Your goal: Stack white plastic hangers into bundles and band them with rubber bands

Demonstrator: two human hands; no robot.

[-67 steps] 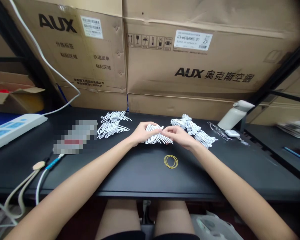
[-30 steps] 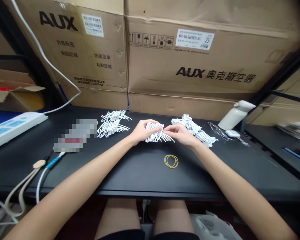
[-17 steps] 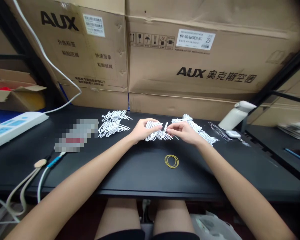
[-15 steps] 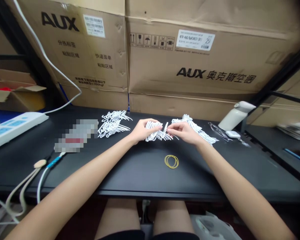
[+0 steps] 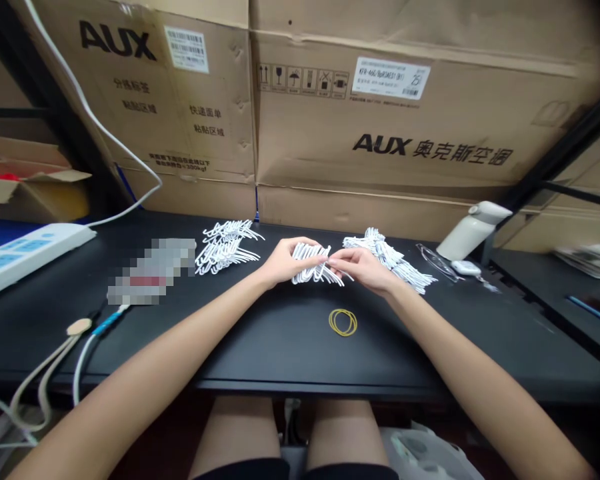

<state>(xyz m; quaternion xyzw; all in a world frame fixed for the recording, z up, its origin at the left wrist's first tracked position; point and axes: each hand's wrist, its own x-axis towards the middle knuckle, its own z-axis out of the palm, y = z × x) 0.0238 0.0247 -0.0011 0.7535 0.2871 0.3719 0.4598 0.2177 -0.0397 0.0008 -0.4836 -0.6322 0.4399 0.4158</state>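
Observation:
My left hand is closed around a bundle of small white hook-shaped pieces held just above the black table. My right hand pinches the bundle's right end, fingertips meeting the left hand's. A pile of the same white pieces lies right behind my right hand. Another pile of white pieces lies to the left of my left hand. Yellow rubber bands lie on the table in front of my hands.
Large AUX cardboard boxes wall off the back of the table. A white power strip and cables sit at the left. A white bottle, clear glasses and a small white item lie at the right.
My right hand lifted one white piece from the right pile, then brought it down and left onto the bundle. My left hand stayed closed on the bundle.

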